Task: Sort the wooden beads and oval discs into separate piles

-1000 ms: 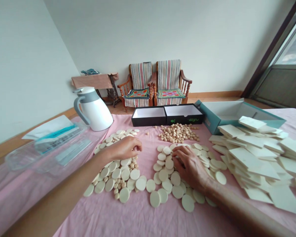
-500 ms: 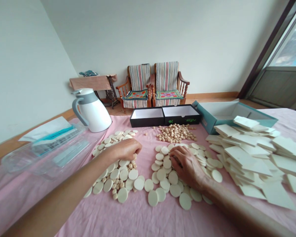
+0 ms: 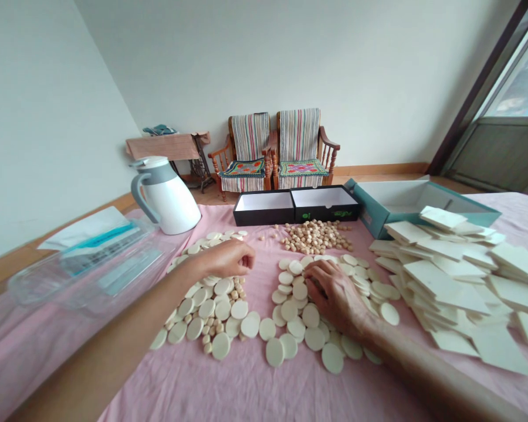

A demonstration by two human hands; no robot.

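Observation:
My left hand (image 3: 227,260) hovers just above the left heap of cream round discs (image 3: 211,302), its fingers curled in a pinch on something small I cannot make out. Small tan beads are mixed among those discs. My right hand (image 3: 334,293) lies palm down on the right heap of discs (image 3: 305,319), fingers bent onto the pieces. Beyond both hands lies a pile of small tan wooden beads (image 3: 314,236) on the pink cloth (image 3: 246,387).
A white jug (image 3: 167,196) stands at the left back. Two open black boxes (image 3: 297,205) and a teal box (image 3: 405,202) sit behind the beads. Cream square tiles (image 3: 462,275) are heaped at the right. A clear plastic container (image 3: 88,264) lies at the left.
My left hand has lifted a little off the left heap and closed into a pinch. My right hand has stayed on the right heap.

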